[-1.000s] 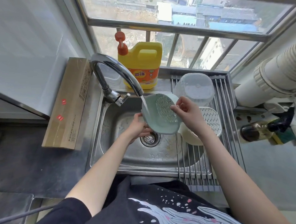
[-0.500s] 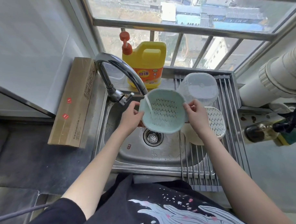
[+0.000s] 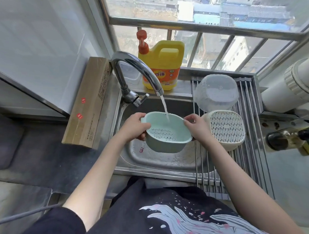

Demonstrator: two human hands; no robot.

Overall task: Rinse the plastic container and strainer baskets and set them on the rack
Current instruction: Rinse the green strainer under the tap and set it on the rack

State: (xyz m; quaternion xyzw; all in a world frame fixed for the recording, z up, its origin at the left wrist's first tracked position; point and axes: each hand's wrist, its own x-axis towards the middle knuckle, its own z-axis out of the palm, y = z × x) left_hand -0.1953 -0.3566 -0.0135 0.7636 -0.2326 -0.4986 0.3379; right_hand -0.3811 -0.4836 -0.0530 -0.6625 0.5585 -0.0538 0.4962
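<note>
we grip the green basket (image 3: 165,134) by its rim, left hand (image 3: 134,127) and right hand (image 3: 197,127) curled on it, under the faucet (image 3: 131,74) stream, over the sink (image 3: 151,157).

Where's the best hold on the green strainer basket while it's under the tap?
Probably by the small lip tabs at its two short ends, coming in from either side, as now: the left hand grips the left rim and wall, the right hand pinches the right tab. The green strainer basket sits mouth up under the water stream, so side holds keep the hands out of the flow.
</note>
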